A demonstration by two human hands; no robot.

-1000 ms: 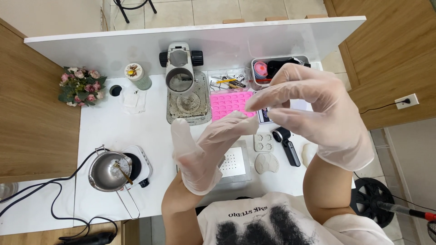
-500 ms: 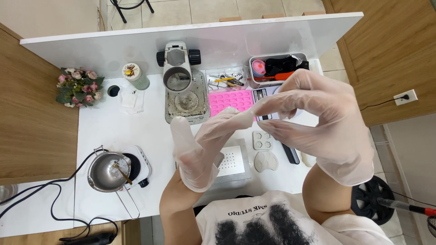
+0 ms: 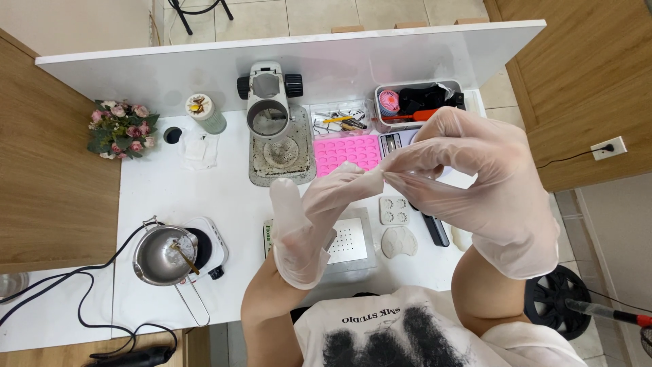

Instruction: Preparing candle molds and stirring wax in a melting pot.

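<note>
- The gloved right hand (image 3: 475, 183) pinches the loose fingertip of the thin glove (image 3: 326, 211) on the half-open left hand (image 3: 305, 231), above the table.
- White table (image 3: 170, 197): pink mould (image 3: 343, 153), pot (image 3: 161, 255) on hotplate.
- Wooden walls, tiled floor around.

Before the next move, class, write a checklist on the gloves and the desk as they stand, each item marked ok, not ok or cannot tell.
1. Right hand fully gloved: ok.
2. Left hand glove seated: not ok, its fingertips hang loose and the right hand pinches them.
3. Glove free of tears: cannot tell.
4. Metal pot sitting on the small hot plate: ok.
5. Hot plate switched off: cannot tell.
6. Pink mould tray lying flat on the white table: ok.
</note>
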